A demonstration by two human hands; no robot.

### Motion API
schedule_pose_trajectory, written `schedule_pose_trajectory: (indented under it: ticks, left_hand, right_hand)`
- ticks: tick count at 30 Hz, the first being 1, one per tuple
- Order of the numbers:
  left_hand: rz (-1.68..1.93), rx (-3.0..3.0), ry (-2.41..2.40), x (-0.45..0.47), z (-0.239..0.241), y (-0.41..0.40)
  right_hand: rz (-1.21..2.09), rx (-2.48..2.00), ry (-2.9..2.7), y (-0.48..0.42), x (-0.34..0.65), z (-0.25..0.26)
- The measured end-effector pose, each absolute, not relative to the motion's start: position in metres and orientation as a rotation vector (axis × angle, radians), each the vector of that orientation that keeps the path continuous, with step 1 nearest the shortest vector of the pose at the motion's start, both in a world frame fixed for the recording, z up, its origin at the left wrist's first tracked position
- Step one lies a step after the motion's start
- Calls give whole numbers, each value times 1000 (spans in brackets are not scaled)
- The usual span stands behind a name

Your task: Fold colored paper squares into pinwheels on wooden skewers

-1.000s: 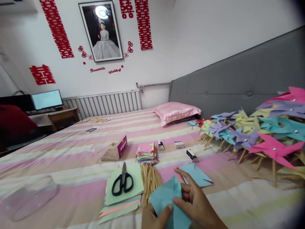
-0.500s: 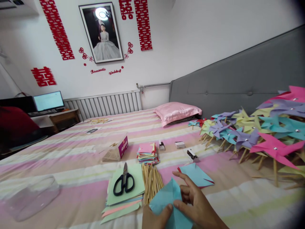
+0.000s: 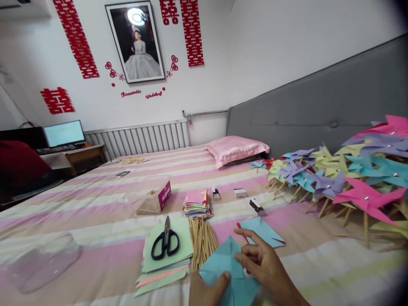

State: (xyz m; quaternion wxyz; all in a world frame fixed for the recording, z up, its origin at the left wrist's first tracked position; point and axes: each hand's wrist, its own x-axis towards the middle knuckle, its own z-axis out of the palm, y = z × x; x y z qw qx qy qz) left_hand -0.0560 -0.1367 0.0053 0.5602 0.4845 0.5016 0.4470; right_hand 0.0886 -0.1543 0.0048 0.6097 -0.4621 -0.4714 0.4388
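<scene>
A light-blue sheet of folded paper [image 3: 228,265] with creases across it is at the bottom centre. My left hand [image 3: 210,289] grips its lower left part, thumb on top. At its right edge is my right hand [image 3: 267,267], thumb lying on the paper near the upper right, other fingers bent and partly hidden behind. Just beyond, flat on the bed, lies a stack of blue and red paper squares [image 3: 264,231]. Left of my hands, black-handled scissors [image 3: 165,244] rest on a pile of pale-green paper [image 3: 185,238]. Beside that pile is a bundle of wooden sticks [image 3: 202,242].
Finished paper pinwheels [image 3: 328,187] crowd the right side. Farther out are stacked small coloured squares [image 3: 196,204], small boxes [image 3: 240,193], an open carton [image 3: 154,202] and a pink pillow [image 3: 237,148]. A clear plastic container [image 3: 47,263] lies at left.
My right thumb has shifted up from the middle of the blue paper toward its upper right edge. My left hand stays almost in place, and more of the paper's creases show.
</scene>
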Motion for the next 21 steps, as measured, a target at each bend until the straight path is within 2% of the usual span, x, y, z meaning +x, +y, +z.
schedule_pose_trajectory:
  ticks: [9, 17, 21]
  left_hand:
    - [1078, 970, 1142, -58, -3, -132]
    - [1124, 667, 1127, -74, 7, -124]
    - [1141, 552, 1053, -77, 25, -128]
  right_hand:
    - [972, -1088, -1086, -156, 89, 9]
    - [470, -1225, -1202, -163, 94, 8]
    - [672, -1111, -1429, -168, 88, 7]
